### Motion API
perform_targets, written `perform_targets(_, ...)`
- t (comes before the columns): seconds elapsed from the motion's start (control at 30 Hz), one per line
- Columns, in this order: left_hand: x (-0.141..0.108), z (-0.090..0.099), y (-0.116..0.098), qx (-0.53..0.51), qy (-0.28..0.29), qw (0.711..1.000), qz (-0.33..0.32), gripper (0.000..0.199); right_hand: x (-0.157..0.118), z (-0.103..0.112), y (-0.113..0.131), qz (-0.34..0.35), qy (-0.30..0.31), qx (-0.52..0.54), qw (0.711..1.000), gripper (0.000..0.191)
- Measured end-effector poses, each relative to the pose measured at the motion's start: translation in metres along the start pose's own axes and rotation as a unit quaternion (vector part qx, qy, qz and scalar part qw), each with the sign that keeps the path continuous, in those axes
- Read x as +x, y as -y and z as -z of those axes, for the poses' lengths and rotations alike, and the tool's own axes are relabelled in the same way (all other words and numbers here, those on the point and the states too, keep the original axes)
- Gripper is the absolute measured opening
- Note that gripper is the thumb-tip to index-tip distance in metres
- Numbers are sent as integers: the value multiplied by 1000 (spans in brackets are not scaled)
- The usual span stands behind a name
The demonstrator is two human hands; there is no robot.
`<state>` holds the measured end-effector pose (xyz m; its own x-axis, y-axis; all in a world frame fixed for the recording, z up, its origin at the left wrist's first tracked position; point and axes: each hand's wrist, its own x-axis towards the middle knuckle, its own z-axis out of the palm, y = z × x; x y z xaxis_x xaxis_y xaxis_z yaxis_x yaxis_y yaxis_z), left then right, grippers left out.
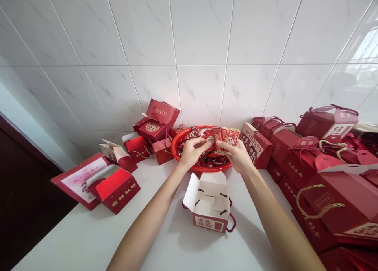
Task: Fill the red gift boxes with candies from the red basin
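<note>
Both of my hands are over a red plastic basin (177,154) filled with red-wrapped candies (213,160). My left hand (193,149) pinches a small red candy packet (210,134) between thumb and fingers. In my right hand (238,154) are a larger red-and-gold packet (230,135) and a narrow red packet (217,134), held by the thumb. The packets of the two hands are side by side and nearly touch. Nearer to me, between my forearms, stands an open gift box (208,222), white inside, with dark red cord handles and its flaps up.
Several opened red boxes (118,188) stand on the white table (73,239) at the left. More red boxes (158,121) lean by the tiled wall (201,93). Closed red boxes (333,200) with cord handles are piled along the right side, and a printed box (256,145) adjoins the basin.
</note>
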<state>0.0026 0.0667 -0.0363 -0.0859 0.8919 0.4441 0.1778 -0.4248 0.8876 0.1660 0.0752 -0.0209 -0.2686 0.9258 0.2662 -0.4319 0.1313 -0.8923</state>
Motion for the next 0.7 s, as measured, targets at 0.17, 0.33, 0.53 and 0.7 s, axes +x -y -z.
perform_targets(0.17, 2, 15, -9, -13, 52, 998, 18, 40, -1, 2, 3, -30, -22, -3, 999, 40)
perform_targets(0.33, 0, 56, -25, 77, 168, 982, 39, 46, -1, 8, 9, -28, -24, 20, 999, 40)
perform_targets(0.53, -5, 72, -15, 242, 197, 950, 28, 26, -9, 6, 24, -31, -6, 3, 999, 40)
perform_targets(0.7, -7, 63, -17, 325, 85, 941, -34, 34, -30, 0, 46, -53, 106, -113, 986, 39)
